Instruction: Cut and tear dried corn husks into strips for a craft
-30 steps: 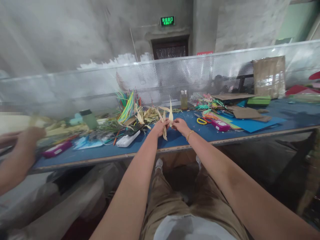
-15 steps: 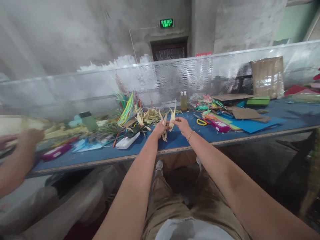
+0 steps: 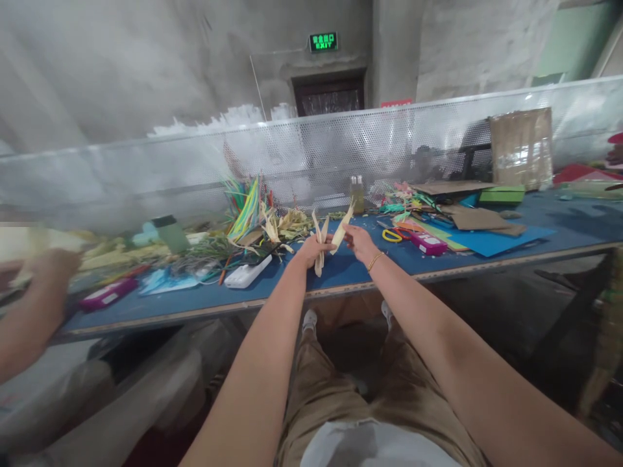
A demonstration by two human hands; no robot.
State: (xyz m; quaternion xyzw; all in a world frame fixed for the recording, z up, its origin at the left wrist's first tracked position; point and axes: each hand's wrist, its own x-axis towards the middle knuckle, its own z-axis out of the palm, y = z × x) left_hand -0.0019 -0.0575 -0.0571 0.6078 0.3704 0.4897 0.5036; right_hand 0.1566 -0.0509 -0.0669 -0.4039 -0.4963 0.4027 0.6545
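Both my hands are stretched out over the blue table (image 3: pixel 341 275), working pale dried husk strips (image 3: pixel 321 235). My left hand (image 3: pixel 311 250) is closed round a small bunch of the strips, whose ends stick out above and below the fist. My right hand (image 3: pixel 357 239) pinches one strip (image 3: pixel 343 226) that slants up to the right from the bunch. A gold bracelet (image 3: pixel 374 261) sits on my right wrist. A pile of more husk strips (image 3: pixel 285 227) lies just behind my hands.
Coloured strips (image 3: pixel 246 207), a white box (image 3: pixel 247 272), a small bottle (image 3: pixel 357 193), yellow scissors (image 3: pixel 392 235), a pink box (image 3: pixel 428 244), card and paper sheets (image 3: pixel 481 224) lie on the table. A perforated metal screen (image 3: pixel 311 155) backs it. Another person's arm (image 3: pixel 34 298) works at the left.
My right hand has pulled one strip out of the bunch, up and to the right. My left hand has stayed nearly in place. The other person's hand moved a little.
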